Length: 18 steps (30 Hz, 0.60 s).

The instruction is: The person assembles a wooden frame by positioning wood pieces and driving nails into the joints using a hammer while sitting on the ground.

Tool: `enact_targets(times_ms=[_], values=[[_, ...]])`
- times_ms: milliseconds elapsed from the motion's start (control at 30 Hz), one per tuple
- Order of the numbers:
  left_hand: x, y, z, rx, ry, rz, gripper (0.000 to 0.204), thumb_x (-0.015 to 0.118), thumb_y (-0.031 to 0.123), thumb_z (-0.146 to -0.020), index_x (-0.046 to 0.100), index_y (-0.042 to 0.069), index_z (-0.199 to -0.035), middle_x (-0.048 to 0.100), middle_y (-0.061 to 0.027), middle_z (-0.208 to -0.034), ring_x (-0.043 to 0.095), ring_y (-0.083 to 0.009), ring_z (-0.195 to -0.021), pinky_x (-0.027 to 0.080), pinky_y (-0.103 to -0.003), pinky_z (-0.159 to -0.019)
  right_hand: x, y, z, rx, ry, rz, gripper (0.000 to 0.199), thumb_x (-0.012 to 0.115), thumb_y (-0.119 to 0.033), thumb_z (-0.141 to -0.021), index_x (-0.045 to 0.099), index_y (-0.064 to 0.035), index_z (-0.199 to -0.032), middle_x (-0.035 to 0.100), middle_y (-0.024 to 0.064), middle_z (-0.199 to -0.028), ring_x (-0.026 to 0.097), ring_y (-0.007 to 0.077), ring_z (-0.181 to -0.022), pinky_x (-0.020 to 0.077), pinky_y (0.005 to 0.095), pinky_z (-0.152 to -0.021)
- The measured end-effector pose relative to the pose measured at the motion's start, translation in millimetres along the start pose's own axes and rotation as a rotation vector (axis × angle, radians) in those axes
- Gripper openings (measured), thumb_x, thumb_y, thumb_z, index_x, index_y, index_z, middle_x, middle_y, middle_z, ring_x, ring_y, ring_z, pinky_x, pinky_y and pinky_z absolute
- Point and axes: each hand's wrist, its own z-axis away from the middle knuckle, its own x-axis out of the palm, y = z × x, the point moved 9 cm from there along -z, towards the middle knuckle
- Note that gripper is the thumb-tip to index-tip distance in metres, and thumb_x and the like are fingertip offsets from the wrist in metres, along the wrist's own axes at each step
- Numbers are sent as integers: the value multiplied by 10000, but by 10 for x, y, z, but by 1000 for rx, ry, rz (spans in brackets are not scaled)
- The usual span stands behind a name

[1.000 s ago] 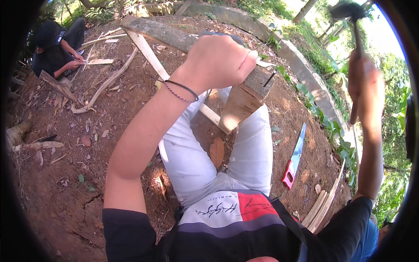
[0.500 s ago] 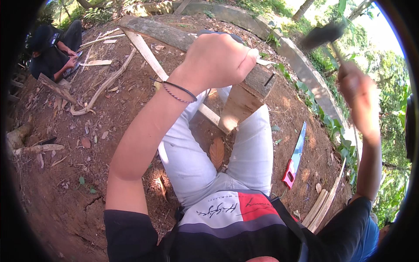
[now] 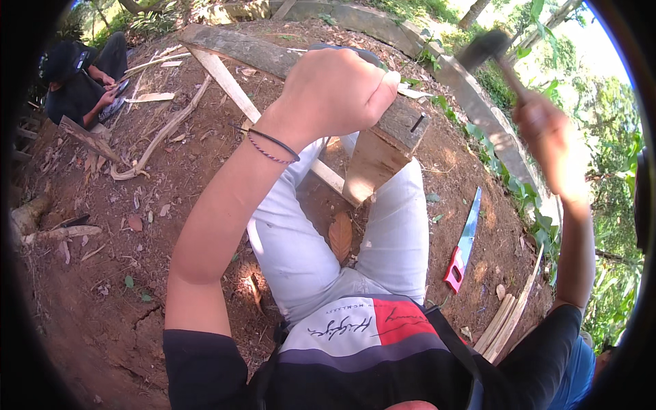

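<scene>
Dappled daylight; sky (image 3: 601, 58) overexposed; hammer (image 3: 484, 49) blurred

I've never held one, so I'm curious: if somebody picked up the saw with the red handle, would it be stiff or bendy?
The handsaw might flex, since its blade looks long and thin. It probably won't roll, as it lies flat on the soil. The broader red handle should stay stiffer.

This is an outdoor spot with brown dirt (image 3: 116, 287) on the ground, green plants (image 3: 618, 219) at the right edge, and a low gray wall (image 3: 484, 113) toward the upper right.
</scene>
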Motion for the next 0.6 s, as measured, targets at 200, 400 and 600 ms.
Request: enact_targets(times_ms=[200,400,600], values=[[46,51,-73,50,77,25,351,510,280,-920,623,100,-640,583,-119,-564,606,-311,-538,485,-416,-506,-128,-442,-212,-171,-297,-826,374,370,-311,-1026,463,-52,-773,418,9,-644,450,113,-555,429,201,-577],[-19,69,-44,38,132,40,380,530,289,-861,641,101,-550,586,-115,-532,615,-303,-514,513,-409,-502,-63,-359,-215,-237,-351,-861,413,333,-330,-1032,502,-44,-786,366,-5,-608,400,123,-520,394,267,-504],[29,52,-60,62,111,21,333,516,269,-914,627,114,-640,587,-109,-569,608,-299,-549,488,-401,-504,106,-302,-12,-156,-144,-1026,336,401,-342,-1028,394,-111,-783,350,-41,-613,292,61,-495,248,220,-437]])
